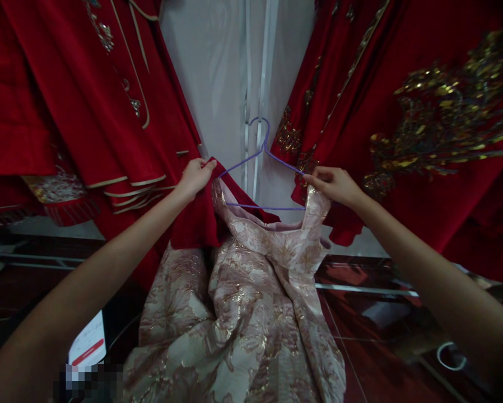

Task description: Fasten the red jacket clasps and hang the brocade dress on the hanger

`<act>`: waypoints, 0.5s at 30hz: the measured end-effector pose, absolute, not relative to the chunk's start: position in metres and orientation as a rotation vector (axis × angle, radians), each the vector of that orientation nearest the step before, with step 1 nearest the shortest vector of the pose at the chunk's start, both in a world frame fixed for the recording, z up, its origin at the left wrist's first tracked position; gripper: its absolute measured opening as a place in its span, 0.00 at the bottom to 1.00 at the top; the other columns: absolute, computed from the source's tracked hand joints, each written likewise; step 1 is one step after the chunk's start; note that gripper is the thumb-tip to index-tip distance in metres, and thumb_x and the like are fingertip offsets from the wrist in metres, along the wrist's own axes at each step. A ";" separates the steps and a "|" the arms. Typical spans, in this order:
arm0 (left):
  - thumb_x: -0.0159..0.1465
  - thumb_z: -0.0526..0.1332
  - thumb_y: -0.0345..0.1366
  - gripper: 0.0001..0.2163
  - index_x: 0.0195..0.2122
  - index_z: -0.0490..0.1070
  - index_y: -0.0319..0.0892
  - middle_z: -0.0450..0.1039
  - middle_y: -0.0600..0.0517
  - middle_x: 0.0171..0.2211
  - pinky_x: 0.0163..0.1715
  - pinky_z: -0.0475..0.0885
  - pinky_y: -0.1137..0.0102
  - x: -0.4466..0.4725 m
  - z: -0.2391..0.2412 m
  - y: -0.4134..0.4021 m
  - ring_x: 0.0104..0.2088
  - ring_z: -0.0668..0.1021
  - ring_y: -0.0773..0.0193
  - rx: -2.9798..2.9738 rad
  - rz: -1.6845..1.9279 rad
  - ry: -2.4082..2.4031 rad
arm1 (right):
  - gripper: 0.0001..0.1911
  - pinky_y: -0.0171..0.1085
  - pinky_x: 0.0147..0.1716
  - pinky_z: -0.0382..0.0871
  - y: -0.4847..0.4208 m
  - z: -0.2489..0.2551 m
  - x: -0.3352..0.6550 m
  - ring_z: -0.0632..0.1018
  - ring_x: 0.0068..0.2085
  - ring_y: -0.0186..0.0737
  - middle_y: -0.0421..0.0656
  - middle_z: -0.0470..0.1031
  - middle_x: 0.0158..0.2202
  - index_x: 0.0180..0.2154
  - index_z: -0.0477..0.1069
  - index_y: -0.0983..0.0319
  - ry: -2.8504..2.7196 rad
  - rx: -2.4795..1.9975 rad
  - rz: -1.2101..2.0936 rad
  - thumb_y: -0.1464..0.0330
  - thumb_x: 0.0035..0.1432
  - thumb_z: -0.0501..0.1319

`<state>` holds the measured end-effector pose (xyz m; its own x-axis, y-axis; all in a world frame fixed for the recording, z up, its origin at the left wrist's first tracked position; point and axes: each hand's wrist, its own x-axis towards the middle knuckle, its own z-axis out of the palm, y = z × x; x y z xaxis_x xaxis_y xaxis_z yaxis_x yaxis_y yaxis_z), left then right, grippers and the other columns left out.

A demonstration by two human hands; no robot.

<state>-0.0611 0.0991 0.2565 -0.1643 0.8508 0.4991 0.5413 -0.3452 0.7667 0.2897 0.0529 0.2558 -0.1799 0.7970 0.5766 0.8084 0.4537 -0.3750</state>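
Dim overall, with deep, saturated reds. The pale wall [218,73] far in the middle is brightest and softly lit. Gold embroidery [445,117] at the right glints. The left hand [196,176], right hand [333,184] and the thin hanger [262,207] between them are sharp. The edges bend outward, and a pixelated patch [87,383] sits near left.

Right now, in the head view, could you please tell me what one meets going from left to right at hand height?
Red robe with cream trim → left hand, pinching red cloth → purple wire hanger → right hand, gripping pink dress strap → red robe with gold embroidery.
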 end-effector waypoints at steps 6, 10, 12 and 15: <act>0.61 0.55 0.41 0.09 0.29 0.63 0.41 0.62 0.54 0.21 0.30 0.62 0.69 -0.038 0.253 0.085 0.26 0.69 0.63 1.822 1.529 1.619 | 0.27 0.32 0.21 0.52 0.049 0.255 0.284 0.61 0.20 0.31 0.36 0.60 0.16 0.21 0.60 0.61 -1.963 -1.314 0.074 0.44 0.52 0.53; 0.64 0.53 0.39 0.08 0.31 0.62 0.41 0.62 0.54 0.24 0.33 0.64 0.69 -0.019 0.266 0.078 0.29 0.70 0.65 1.948 1.615 1.374 | 0.27 0.32 0.20 0.52 0.049 0.253 0.281 0.60 0.20 0.30 0.36 0.58 0.17 0.20 0.58 0.60 -1.983 -1.278 0.214 0.44 0.52 0.54; 0.65 0.52 0.40 0.08 0.32 0.62 0.42 0.61 0.55 0.23 0.34 0.64 0.69 -0.010 0.269 0.073 0.28 0.70 0.66 2.082 1.577 1.233 | 0.27 0.32 0.19 0.52 0.050 0.253 0.280 0.60 0.20 0.30 0.36 0.58 0.17 0.21 0.58 0.60 -1.981 -1.255 0.273 0.44 0.51 0.54; 0.66 0.51 0.42 0.09 0.33 0.62 0.42 0.63 0.55 0.24 0.35 0.65 0.70 -0.005 0.266 0.073 0.29 0.71 0.66 2.243 1.506 1.099 | 0.28 0.33 0.19 0.54 0.057 0.253 0.281 0.61 0.19 0.31 0.36 0.58 0.16 0.19 0.58 0.60 -1.970 -1.272 0.283 0.43 0.51 0.54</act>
